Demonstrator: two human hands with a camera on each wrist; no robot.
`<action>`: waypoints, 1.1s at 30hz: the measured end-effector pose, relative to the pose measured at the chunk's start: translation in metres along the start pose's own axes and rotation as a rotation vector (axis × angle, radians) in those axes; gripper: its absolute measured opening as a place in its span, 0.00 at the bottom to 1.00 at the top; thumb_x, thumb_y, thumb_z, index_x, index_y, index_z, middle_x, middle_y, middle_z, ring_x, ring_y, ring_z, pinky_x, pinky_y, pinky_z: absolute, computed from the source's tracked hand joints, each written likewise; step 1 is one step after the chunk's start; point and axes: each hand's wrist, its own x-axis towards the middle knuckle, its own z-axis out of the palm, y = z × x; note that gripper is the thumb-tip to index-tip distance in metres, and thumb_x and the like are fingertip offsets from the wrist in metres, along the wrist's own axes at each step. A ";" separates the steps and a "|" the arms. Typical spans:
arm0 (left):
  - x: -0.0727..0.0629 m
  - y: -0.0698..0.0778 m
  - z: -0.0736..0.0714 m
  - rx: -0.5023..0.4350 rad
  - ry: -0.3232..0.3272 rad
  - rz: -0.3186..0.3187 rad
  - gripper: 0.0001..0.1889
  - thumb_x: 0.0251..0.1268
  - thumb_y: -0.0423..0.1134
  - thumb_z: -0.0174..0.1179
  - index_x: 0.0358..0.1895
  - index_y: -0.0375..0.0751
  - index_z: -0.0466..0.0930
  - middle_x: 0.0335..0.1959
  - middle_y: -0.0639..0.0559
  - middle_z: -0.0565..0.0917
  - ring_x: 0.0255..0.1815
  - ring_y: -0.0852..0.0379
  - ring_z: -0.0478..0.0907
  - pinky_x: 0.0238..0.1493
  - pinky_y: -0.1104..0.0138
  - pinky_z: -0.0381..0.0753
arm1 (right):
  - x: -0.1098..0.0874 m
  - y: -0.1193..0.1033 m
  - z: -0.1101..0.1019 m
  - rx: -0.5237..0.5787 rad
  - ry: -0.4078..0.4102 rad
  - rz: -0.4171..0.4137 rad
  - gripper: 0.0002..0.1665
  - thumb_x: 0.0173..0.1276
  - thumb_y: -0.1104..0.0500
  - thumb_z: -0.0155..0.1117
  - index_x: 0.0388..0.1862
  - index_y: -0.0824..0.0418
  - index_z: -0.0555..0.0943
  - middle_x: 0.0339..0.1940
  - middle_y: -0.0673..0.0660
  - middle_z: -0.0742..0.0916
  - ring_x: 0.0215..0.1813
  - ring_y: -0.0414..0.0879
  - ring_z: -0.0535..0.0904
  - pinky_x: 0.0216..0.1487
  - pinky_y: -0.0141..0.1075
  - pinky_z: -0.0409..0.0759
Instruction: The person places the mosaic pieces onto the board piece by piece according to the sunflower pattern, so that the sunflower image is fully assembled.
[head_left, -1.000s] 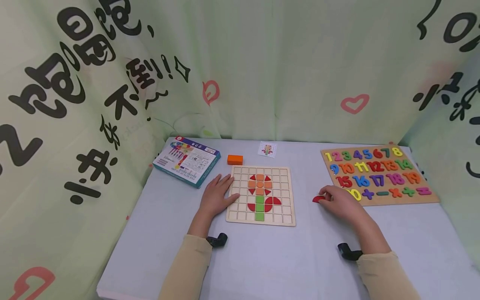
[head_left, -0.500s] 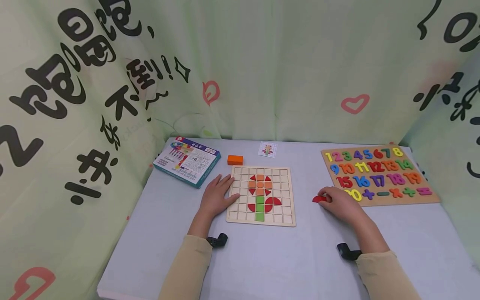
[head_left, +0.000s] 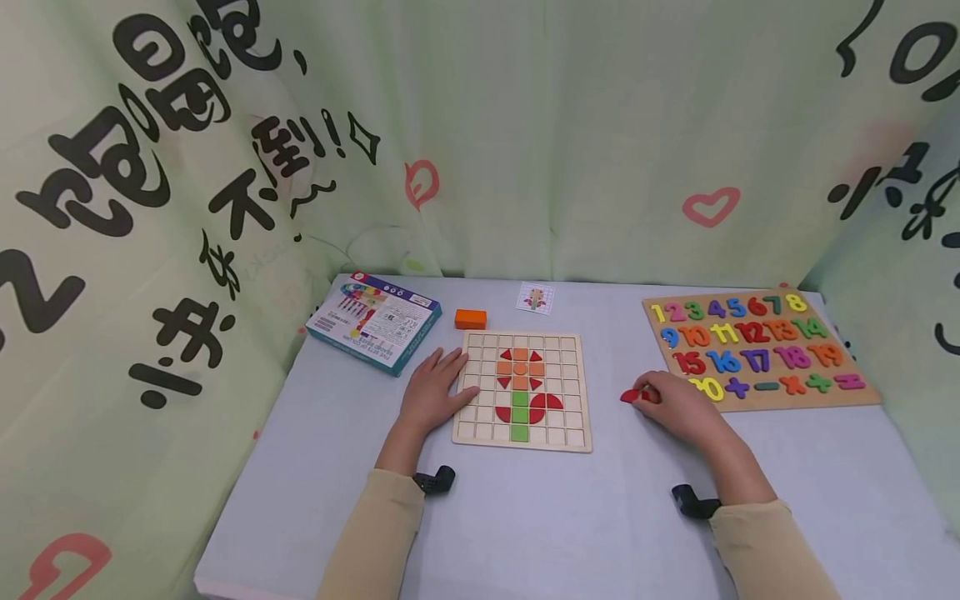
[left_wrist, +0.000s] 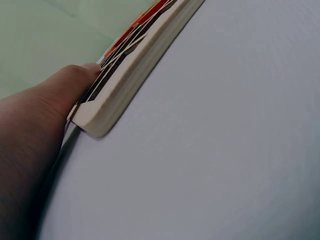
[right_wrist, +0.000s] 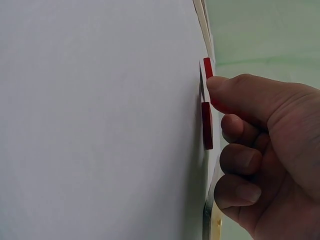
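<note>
My left hand [head_left: 432, 389] rests with spread fingers at the left edge of a wooden grid board [head_left: 558, 429]. Its thumb [left_wrist: 75, 82] lies over the board's edge in the left wrist view. Orange squares, red triangles, green squares [head_left: 519, 417] and red quarter-circle pieces [head_left: 553, 402] form a flower on the grid. Right of the board, my right hand [head_left: 678, 406] pinches a thin red piece [right_wrist: 208, 67] at the thumb tip. A second red piece [right_wrist: 207, 125] shows close below it in the right wrist view, by the curled fingers.
A wooden number board [head_left: 765, 354] with colourful digits lies at the right, partly behind my right hand. An orange block [head_left: 470, 320] and a small flower picture card [head_left: 535, 297] sit behind the grid. At the back left lies a flat box [head_left: 373, 321].
A red piece at my right fingertips has slid slightly left, and two red parts now show there. My left hand has stayed in place on the board.
</note>
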 end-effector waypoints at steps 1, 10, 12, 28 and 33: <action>0.000 0.000 0.000 0.000 0.002 0.000 0.40 0.65 0.70 0.51 0.77 0.58 0.60 0.78 0.58 0.62 0.82 0.47 0.50 0.79 0.48 0.53 | 0.000 -0.001 0.000 0.001 0.001 -0.001 0.20 0.65 0.52 0.70 0.51 0.61 0.80 0.32 0.55 0.81 0.35 0.47 0.73 0.33 0.34 0.74; 0.000 -0.001 0.000 -0.006 0.005 -0.006 0.40 0.65 0.70 0.51 0.77 0.58 0.60 0.78 0.59 0.61 0.82 0.48 0.49 0.79 0.48 0.53 | 0.002 -0.008 0.001 -0.007 -0.030 0.007 0.19 0.64 0.46 0.70 0.42 0.58 0.79 0.25 0.53 0.77 0.29 0.46 0.71 0.28 0.35 0.70; 0.000 0.000 0.000 -0.006 0.002 -0.009 0.40 0.64 0.71 0.51 0.77 0.59 0.60 0.78 0.60 0.61 0.82 0.48 0.50 0.79 0.49 0.53 | 0.003 -0.007 0.003 -0.013 -0.034 0.013 0.21 0.63 0.44 0.71 0.41 0.58 0.79 0.25 0.53 0.78 0.30 0.46 0.72 0.28 0.35 0.70; 0.000 0.000 0.000 -0.007 0.010 -0.001 0.40 0.65 0.69 0.52 0.77 0.57 0.60 0.78 0.58 0.62 0.82 0.47 0.50 0.79 0.48 0.53 | 0.001 -0.009 0.004 -0.036 -0.036 -0.040 0.23 0.63 0.49 0.71 0.55 0.56 0.80 0.28 0.53 0.76 0.34 0.47 0.71 0.30 0.35 0.70; 0.000 0.000 0.000 -0.002 0.010 -0.001 0.40 0.64 0.69 0.52 0.77 0.57 0.60 0.78 0.59 0.62 0.82 0.47 0.50 0.79 0.49 0.53 | 0.003 -0.012 0.005 -0.071 -0.047 -0.101 0.22 0.64 0.52 0.71 0.55 0.54 0.82 0.32 0.52 0.79 0.37 0.47 0.72 0.34 0.35 0.74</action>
